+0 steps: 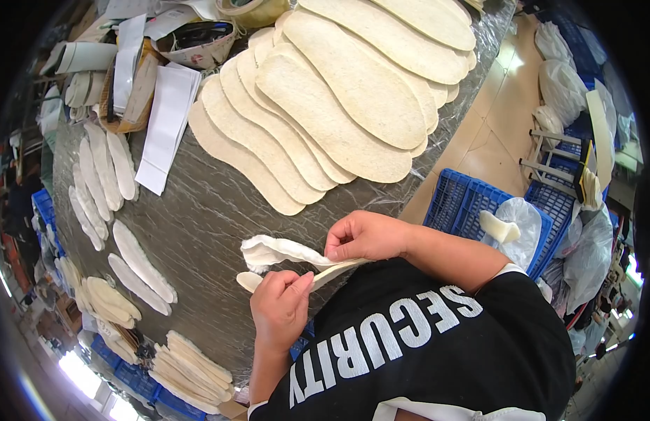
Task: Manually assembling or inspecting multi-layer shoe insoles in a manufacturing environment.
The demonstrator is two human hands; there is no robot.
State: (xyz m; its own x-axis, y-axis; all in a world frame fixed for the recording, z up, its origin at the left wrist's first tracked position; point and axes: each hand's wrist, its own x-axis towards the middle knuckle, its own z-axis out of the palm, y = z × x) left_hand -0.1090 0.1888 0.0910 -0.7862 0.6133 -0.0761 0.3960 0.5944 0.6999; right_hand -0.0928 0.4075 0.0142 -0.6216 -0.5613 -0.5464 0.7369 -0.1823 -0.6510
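Observation:
Near the table's front edge, close to my body, my left hand (pixel 279 305) pinches the edge of a cream insole (pixel 250 282) between thumb and fingers. My right hand (pixel 362 237) is closed on a white fleecy insole piece (pixel 283 249), which curls up and away from the cream one. The two pieces come together under the right fingers, where the exact join is hidden. Just beyond the hands, large cream insoles (pixel 346 77) lie fanned out in overlapping rows.
Left on the dark table (pixel 205 238) are slim white fleecy insoles (pixel 142 259), stacked insoles (pixel 191 372) and white paper sheets (pixel 167 126). A basket of tools (pixel 198 52) stands at the back left. Blue crates (pixel 472 203) and plastic bags (pixel 563 91) stand on the floor to the right.

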